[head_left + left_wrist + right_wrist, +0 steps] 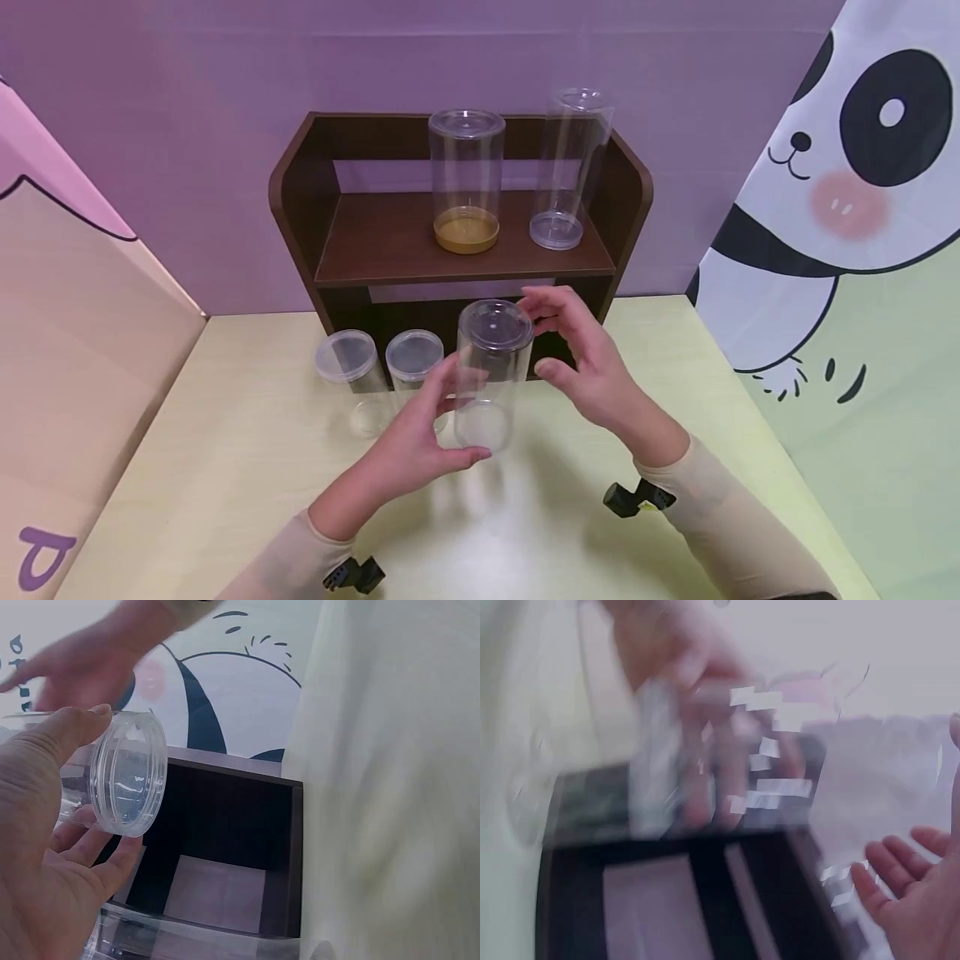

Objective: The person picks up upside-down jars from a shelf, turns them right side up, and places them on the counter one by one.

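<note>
A clear plastic jar (493, 367) is held above the table by my left hand (408, 446), fingers on its far side and thumb near its lower end. Its ridged, lid-like end (133, 776) faces down, seen in the left wrist view; the smooth end is up. My right hand (588, 358) is beside the jar's top right, fingers spread and loosely bent, gripping nothing. Whether a fingertip touches the jar is unclear in the head view; the right wrist view shows the right fingers (900, 874) apart from it, blurred.
Two clear jars with lids up, a left one (347, 357) and a nearer one (415, 357), stand before a brown two-tier shelf (382, 237). On its upper board are a jar with an amber base (467, 229) and a taller clear jar (558, 225). Printed cloth surrounds the table (247, 492).
</note>
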A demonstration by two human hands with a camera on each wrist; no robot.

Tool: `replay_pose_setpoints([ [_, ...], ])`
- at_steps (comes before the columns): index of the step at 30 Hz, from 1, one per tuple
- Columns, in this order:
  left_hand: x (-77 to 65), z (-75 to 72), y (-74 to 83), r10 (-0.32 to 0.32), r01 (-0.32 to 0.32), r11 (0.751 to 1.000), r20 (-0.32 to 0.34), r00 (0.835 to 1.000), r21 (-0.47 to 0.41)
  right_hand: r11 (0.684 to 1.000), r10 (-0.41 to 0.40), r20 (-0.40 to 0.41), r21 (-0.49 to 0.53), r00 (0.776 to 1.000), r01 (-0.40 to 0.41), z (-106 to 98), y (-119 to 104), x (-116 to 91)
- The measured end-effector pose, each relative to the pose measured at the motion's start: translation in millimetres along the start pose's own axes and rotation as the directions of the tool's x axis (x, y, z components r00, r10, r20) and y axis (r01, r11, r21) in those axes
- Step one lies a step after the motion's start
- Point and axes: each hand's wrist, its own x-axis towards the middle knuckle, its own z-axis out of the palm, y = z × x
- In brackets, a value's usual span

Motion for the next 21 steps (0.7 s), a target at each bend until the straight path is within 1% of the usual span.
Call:
replay_pose_setpoints([
  [3,-1.3,1.7,-1.5,-0.019,0.019,1.0,0.02,1.0,0.017,0.999,0.04,0.086,0.001,0.995,-0.041,5,-13,7],
  [7,-3.5,2.1,-3.6,-0.026,0.024,0.998,0.039,0.999,0.055,0.997,0.072,0.151,-0.014,0.986,-0.071,5,-16,13],
  [10,-4.2,2.0,-4.9,-0.038,0.033,0.997,0.056,0.998,0.076,0.997,0.077,0.184,-0.015,0.98,-0.075,5,-16,14],
  [15,-3.5,1.5,-6.9,-0.075,0.067,0.994,0.092,0.993,0.088,0.998,0.063,0.182,-0.027,0.981,-0.059,4,-17,12],
  [21,-6.1,-0.7,-9.7,-0.115,0.103,0.989,0.115,0.987,0.106,0.999,0.05,0.174,-0.004,0.983,-0.05,4,-14,12],
])
